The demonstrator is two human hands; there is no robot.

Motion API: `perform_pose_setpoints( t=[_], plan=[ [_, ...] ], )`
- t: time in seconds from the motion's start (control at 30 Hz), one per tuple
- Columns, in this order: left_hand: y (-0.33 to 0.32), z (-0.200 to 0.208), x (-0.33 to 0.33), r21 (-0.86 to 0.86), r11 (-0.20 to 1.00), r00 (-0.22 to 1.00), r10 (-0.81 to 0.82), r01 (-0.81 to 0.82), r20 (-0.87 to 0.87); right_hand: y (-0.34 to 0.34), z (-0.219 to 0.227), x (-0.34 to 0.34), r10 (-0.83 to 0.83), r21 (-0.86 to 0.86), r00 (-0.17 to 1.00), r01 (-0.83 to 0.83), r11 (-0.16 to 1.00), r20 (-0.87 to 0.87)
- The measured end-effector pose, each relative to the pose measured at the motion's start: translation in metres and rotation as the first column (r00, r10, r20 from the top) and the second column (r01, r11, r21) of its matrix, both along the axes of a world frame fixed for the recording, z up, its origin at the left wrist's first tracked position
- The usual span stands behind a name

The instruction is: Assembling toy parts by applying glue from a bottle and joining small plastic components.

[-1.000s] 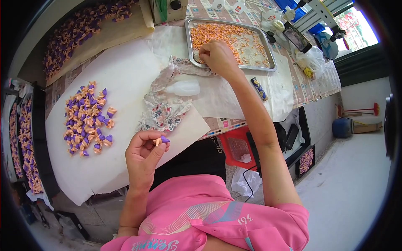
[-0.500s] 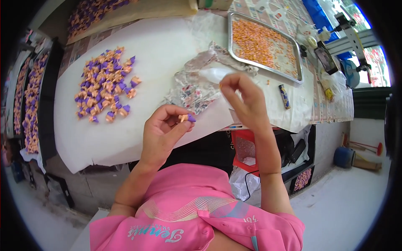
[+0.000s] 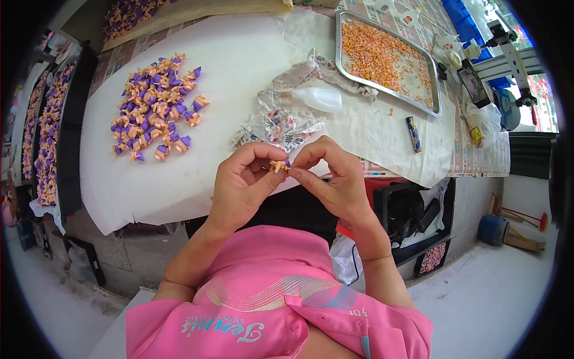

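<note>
Between the thumb and fingers of my left hand (image 3: 236, 188) is a small peach-and-purple figurine (image 3: 278, 165), held just past the near edge of the white-covered table. My right hand (image 3: 339, 184) meets it from the other side, thumb and forefinger pinched at its purple end. A tiny orange piece (image 3: 286, 169) shows at those fingertips, partly hidden. Farther left, a loose heap of similar figurines (image 3: 156, 113) lies on the white sheet (image 3: 233, 78). Small orange and pink pieces (image 3: 371, 51) cover much of a metal tray (image 3: 391, 96) at the far right.
A crumpled floral cloth (image 3: 278, 125) and a white plastic bottle (image 3: 321, 99) lie beyond my hands. Near the tray is a dark blue tube (image 3: 414, 134). A phone (image 3: 473, 87) hangs on a stand at the right. Racks of figurines (image 3: 51, 137) stand at the left.
My right hand has come left and down from near the tray side to the figurine. My left hand still holds the figurine, which has turned slightly. The bottle now shows fully.
</note>
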State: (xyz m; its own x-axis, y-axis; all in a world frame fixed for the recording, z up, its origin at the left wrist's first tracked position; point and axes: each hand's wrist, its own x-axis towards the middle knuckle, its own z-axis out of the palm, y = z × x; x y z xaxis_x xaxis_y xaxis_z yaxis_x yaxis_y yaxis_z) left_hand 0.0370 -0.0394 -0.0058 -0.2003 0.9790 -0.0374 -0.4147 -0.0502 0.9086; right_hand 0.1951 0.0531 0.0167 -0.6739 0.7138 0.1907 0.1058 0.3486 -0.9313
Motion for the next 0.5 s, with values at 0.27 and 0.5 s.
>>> perform_pose_setpoints(
  t=[0.27, 0.5],
  plan=[
    [0.0003, -0.0076, 0.0026, 0.042, 0.999, 0.998, -0.01, 0.012, -0.058, 0.0003, 0.0008, 0.0035, -0.006, 0.06, 1.0, 0.005, 0.998, 0.018],
    [0.0008, -0.0083, 0.0055, 0.024, 0.999, 0.995, -0.02, 0.022, -0.094, 0.0024, -0.0015, 0.007, 0.001, 0.154, 1.0, -0.004, 0.988, 0.018]
  ],
)
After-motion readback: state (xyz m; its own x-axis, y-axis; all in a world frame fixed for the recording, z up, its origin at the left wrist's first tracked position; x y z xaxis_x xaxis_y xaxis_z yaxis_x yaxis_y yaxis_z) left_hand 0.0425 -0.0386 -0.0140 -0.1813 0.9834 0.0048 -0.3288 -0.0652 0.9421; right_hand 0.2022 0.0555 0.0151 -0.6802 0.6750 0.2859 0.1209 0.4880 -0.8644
